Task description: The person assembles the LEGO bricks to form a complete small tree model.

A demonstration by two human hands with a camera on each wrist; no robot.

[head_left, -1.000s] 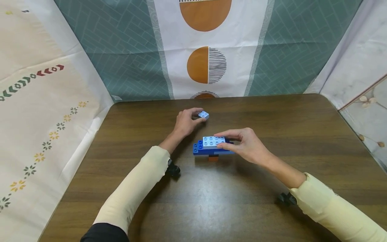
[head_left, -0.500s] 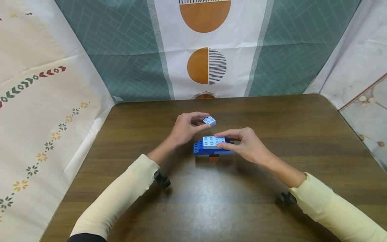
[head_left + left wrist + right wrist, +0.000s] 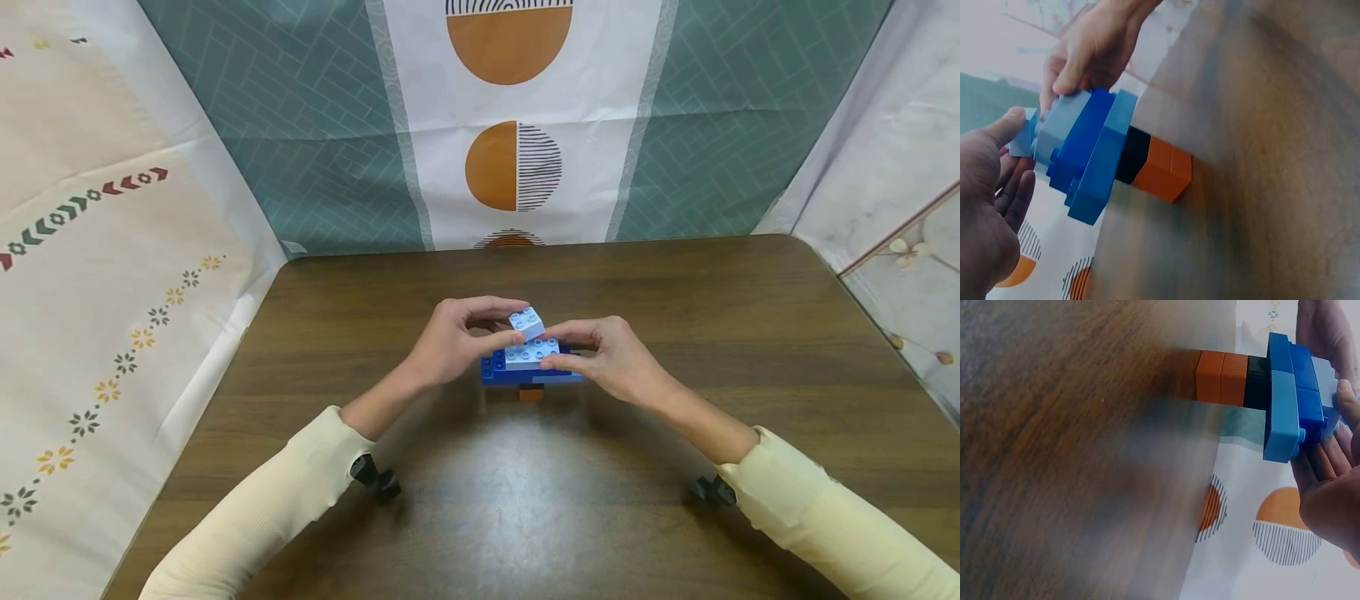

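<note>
A small pale blue toy brick (image 3: 527,322) is pinched between the thumb and fingers of my left hand (image 3: 450,343). It sits tilted just over a longer pale blue brick (image 3: 522,357), the top layer of a stacked build. Whether the two bricks touch is hard to tell. My right hand (image 3: 613,358) grips that top layer at its right end. Wider blue bricks (image 3: 1088,134) lie below it, stepped at the ends. Under them, a black brick (image 3: 1133,155) and orange bricks (image 3: 1163,167) form a narrow column standing on the table.
The brown wooden table (image 3: 555,500) reaches back to a patterned curtain (image 3: 322,125). Light printed cloth (image 3: 97,333) hangs at the left, and another pale cloth (image 3: 885,167) hangs at the right.
My left hand has lifted the small pale blue brick from the table behind the build and brought it nearer and rightward, above the top layer. The right hand has stayed in place.
</note>
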